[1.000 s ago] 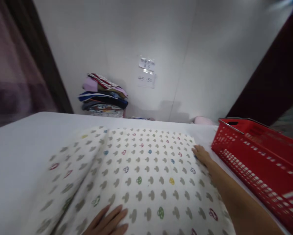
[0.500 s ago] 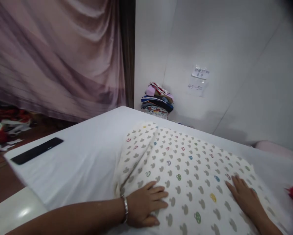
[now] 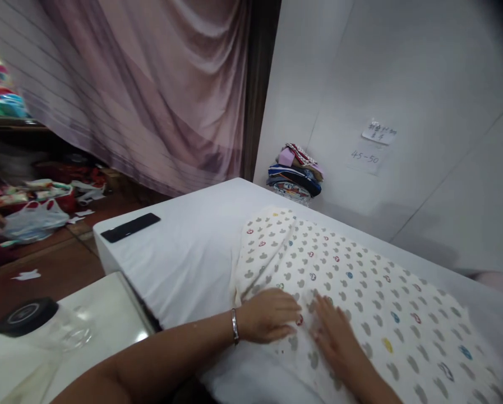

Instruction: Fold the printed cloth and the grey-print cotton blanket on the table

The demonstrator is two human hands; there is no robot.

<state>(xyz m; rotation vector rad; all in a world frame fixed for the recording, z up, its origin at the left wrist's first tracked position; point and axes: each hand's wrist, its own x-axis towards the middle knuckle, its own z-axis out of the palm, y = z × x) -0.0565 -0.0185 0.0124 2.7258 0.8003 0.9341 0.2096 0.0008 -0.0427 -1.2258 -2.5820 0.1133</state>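
A cream cloth printed with small grey and coloured mouse shapes (image 3: 360,280) lies spread on a white-covered table (image 3: 184,252). My left hand (image 3: 268,314), with a silver bracelet on its wrist, rests flat on the cloth's near left part, fingers stretched out. My right hand (image 3: 333,334) lies flat on the cloth just to the right of it, fingers apart. The two hands almost touch. Neither holds anything.
A black flat bar (image 3: 130,227) lies at the table's left corner. Folded clothes (image 3: 295,174) are stacked against the white wall behind. A pink curtain (image 3: 150,101) hangs at left, with bags on the floor. A black-lidded clear jar (image 3: 36,325) stands on a white surface near me.
The view has swung left, so the red basket is out of sight. My right hand has slid left across the cloth to lie beside my left hand.
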